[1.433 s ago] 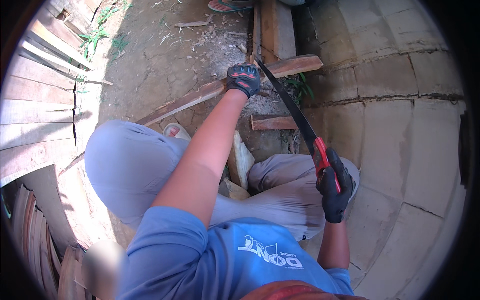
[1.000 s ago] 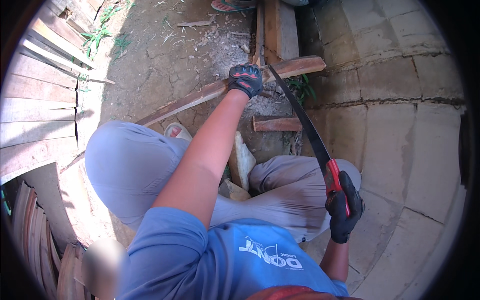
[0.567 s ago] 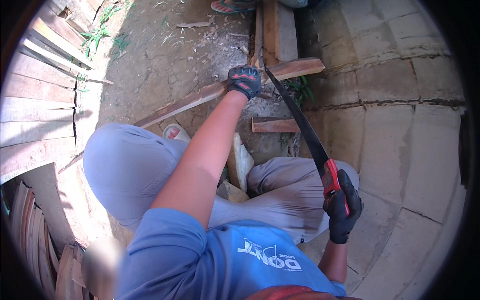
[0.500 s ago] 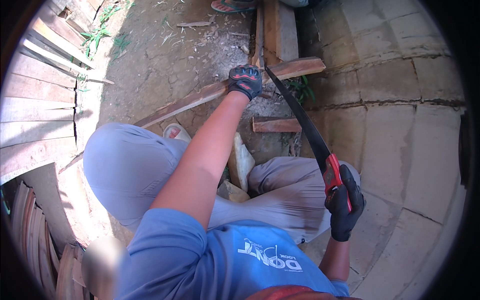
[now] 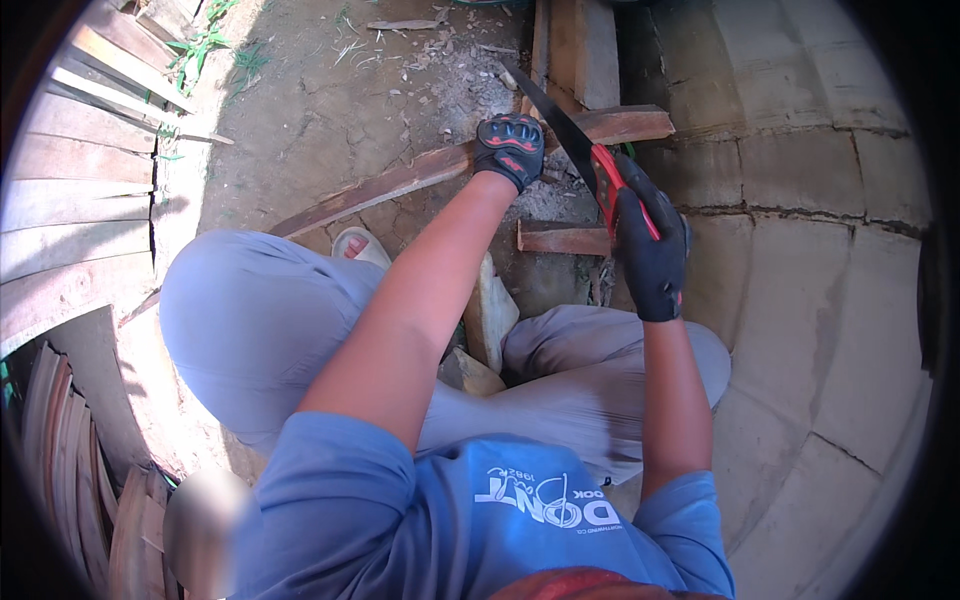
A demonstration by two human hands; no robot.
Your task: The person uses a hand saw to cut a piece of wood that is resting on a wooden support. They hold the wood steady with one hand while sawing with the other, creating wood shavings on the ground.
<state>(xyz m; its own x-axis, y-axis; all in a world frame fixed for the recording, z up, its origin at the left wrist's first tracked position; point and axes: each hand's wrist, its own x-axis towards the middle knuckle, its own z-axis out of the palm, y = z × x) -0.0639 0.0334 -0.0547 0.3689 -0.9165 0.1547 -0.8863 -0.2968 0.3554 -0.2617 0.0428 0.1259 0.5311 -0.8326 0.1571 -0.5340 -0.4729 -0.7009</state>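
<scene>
My right hand (image 5: 652, 245), in a black glove, is wrapped round the red handle of a handsaw (image 5: 562, 125). The dark blade slants away to the far left and crosses over a long, rough wooden strip (image 5: 385, 184). Closed on that strip just left of the blade is my left hand (image 5: 511, 150), in a black glove with red marks; its fingertips are hidden. The strip lies diagonally, its right part across wooden beams (image 5: 597, 60). Whether the saw teeth touch the wood, I cannot tell.
A short wood offcut (image 5: 560, 238) lies below the blade. Pale stones (image 5: 484, 325) sit between my legs. At right is a paved block surface (image 5: 800, 300); stacked planks (image 5: 85, 210) stand at left. Wood chips (image 5: 450, 85) litter the dirt ahead.
My right hand has pushed the saw forward and slightly left, so more of the blade reaches past the wooden strip. My left hand stays on the strip.
</scene>
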